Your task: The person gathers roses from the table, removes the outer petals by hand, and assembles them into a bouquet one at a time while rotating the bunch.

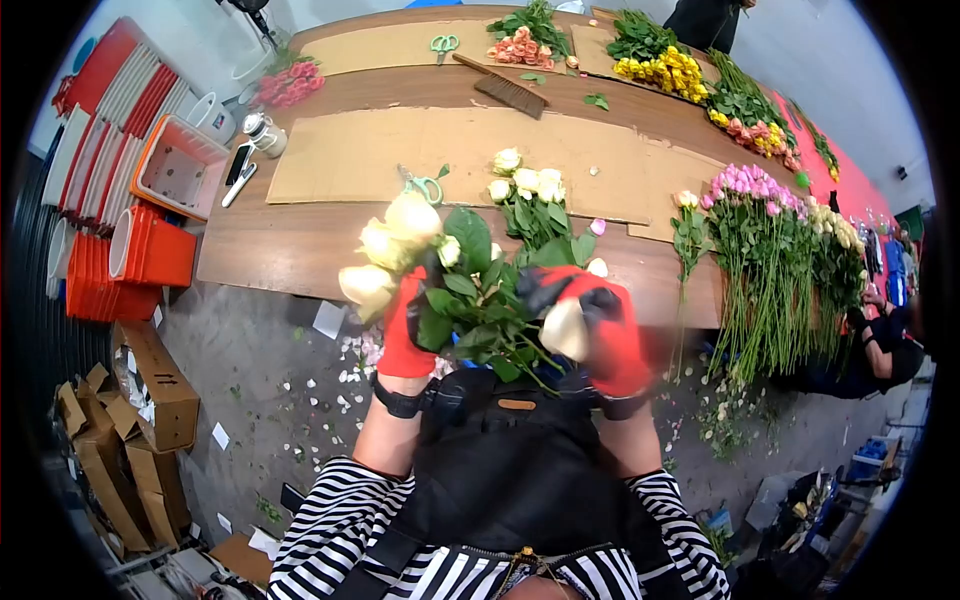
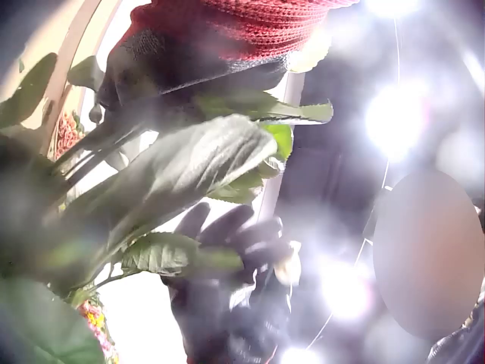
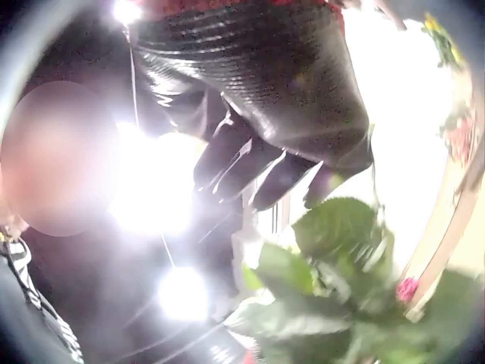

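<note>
In the head view my left hand (image 1: 408, 325), in a red and black glove, grips a leafy bunch at its stems. Large cream roses (image 1: 385, 245) lean out to its left, and green leaves (image 1: 475, 305) spread to its right. My right hand (image 1: 612, 335), blurred, is just right of the leaves, its fingers bent around a cream rose head (image 1: 565, 329). In the left wrist view, dark gloved fingers of the right hand (image 2: 235, 292) show below a leaf (image 2: 189, 163), beside a pale bloom (image 2: 288, 265). The right wrist view shows bent fingers (image 3: 261, 171) above leaves (image 3: 326, 288).
Cream roses (image 1: 530, 183), green-handled scissors (image 1: 425, 188) and a brush (image 1: 508, 94) lie on the cardboard-covered table (image 1: 250, 245). Pink roses (image 1: 755, 190) with long stems are at the right, near another person (image 1: 885, 345). Orange crates (image 1: 180, 165) stand left; petals litter the floor.
</note>
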A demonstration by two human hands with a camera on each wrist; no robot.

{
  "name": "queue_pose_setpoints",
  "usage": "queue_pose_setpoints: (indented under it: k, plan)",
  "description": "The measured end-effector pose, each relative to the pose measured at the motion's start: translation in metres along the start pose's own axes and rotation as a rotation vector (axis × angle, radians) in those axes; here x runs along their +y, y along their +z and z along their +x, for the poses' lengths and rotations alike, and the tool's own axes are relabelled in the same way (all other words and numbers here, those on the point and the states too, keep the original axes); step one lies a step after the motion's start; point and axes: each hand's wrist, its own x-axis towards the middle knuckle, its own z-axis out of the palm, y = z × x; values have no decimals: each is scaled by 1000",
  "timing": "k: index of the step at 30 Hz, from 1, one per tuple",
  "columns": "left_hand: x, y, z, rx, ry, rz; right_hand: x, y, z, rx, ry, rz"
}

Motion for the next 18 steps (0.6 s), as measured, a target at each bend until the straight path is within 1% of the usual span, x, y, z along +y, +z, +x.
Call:
queue_pose_setpoints:
  k: [1,2,3,4,5,6,7,8,9,10,11,13,14,15,17,18]
  plan:
    - [6,-1,3,23,-4,-56,0,-11,-4,-25,-51,-104]
    - [16,-3,6,25,-38,-193,1,-23,-8,-45,-104,-204]
    - [25,-4,9,10,-73,-341,-1,-25,-13,41,-117,-403]
    - [36,-4,13,-29,-88,-487,-2,-26,-17,130,-114,-601]
    - [44,-5,18,-146,-75,-654,4,-33,-26,119,-12,-715]
    - [45,-5,22,-116,-49,-514,12,-37,-35,49,13,-926]
    - [47,-4,23,-54,-8,-286,21,-38,-44,-23,41,-1135]
    - [48,-4,25,14,18,-56,29,-34,-54,-88,129,-1156]
    - [47,-1,27,106,28,-63,41,-34,-65,-129,189,-1138]
    - [50,-3,36,37,-85,-413,49,-34,-68,-144,209,-975]
    - [49,-3,41,-12,-27,-210,55,-35,-72,-155,225,-814]
    - [51,10,44,-42,-5,-141,66,-43,-87,-119,469,-428]
    - [48,10,45,-75,35,-94,67,-48,-93,-173,454,-375]
    - [38,5,49,-5,1,-189,61,-47,-96,-190,441,-428]
    - [10,-14,63,-8,-21,-279,42,-42,-103,-75,430,-346]
    - [0,-21,68,-34,-13,-193,38,-46,-107,-47,424,-398]
